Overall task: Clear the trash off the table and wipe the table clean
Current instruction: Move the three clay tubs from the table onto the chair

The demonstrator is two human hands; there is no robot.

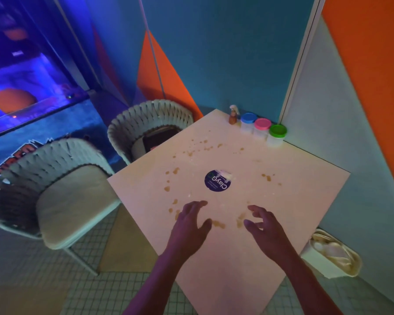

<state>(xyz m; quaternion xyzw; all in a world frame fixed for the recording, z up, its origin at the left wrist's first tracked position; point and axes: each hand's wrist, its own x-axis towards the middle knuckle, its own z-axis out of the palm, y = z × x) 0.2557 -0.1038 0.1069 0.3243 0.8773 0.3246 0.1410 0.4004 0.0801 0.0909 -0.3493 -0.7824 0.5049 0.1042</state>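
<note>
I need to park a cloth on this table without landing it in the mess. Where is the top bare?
The near corner of the table, behind both hands, is bare. So is the right part between the round sticker and the right edge, apart from a few brown spots. The far corner is crowded with three lidded tubs and a small bottle.

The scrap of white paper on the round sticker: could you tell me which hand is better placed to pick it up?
Probably the right hand. The paper scrap lies on the sticker's far right edge, slightly nearer that side. The left hand is also open and empty, so the margin is small.
</note>
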